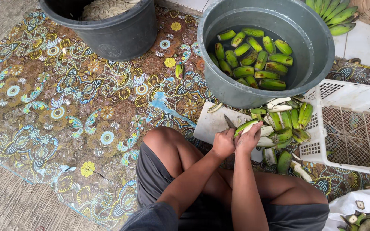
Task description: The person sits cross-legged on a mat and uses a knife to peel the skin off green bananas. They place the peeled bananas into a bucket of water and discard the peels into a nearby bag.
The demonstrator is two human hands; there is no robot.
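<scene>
Two hands peeling a green banana (246,126) over the white board (210,124).
Left hand (222,143) grips the knife (229,122); right hand (249,139) pinches the banana, big grey tub (313,51) just beyond.

floral mat (65,111) — two buckets (108,30) | cutting board (210,124) | white crate (352,128) | banana pile (285,124)

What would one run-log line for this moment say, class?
left hand: shut on knife | right hand: shut on green banana, half peeled | under: white board | near: water tub, white crate
</scene>
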